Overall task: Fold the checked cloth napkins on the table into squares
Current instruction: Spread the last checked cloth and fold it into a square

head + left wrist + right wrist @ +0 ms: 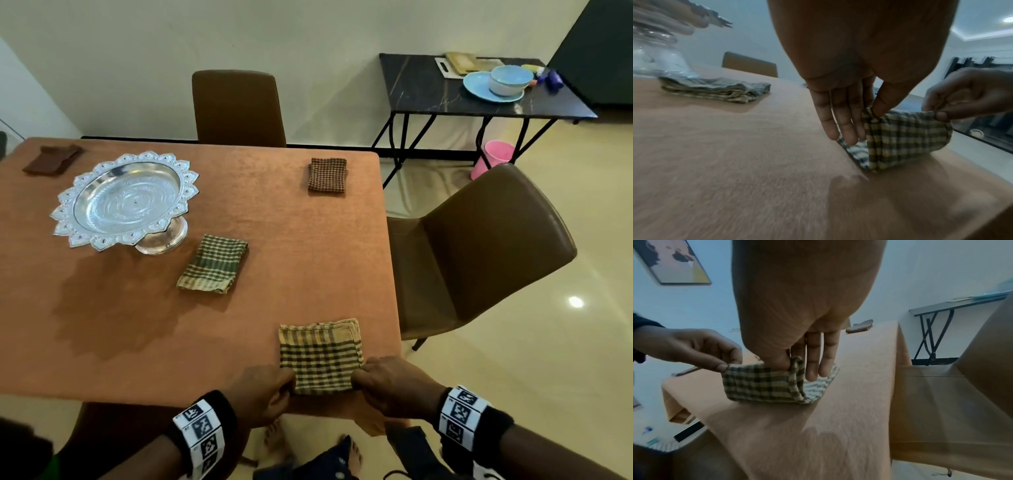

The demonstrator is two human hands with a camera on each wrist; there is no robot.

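Broadly, the tabletop (144, 325), under an orange-brown covering, carries everything, and the work sits at its near right corner so both arms can reach without leaning. A silver pedestal tray (126, 200) stands far left, well apart from the folding, likely kept out of the way. Three cloths already lie folded: a green checked napkin (214, 263) just beside the tray's foot, a dark brown checked napkin (327, 174) toward the far right edge, and a plain brown cloth (53, 159) at the far left corner; spread out like that, they look like place settings rather than a stack. The yellow checked napkin (320, 356) is the one in hand, lying near the front edge with its nearer edge lifted off the surface. The left hand (262, 394) has a grip clamped on that edge's left corner, thumb against forefinger, the other fingers (840, 123) hanging straight behind the cloth. The right hand (394, 385) pinches the right corner the same way, thumb and forefinger together on the layers. Holding both corners keeps the edge taut and level, which I judge is meant to carry it over evenly onto the far edge for the next fold.
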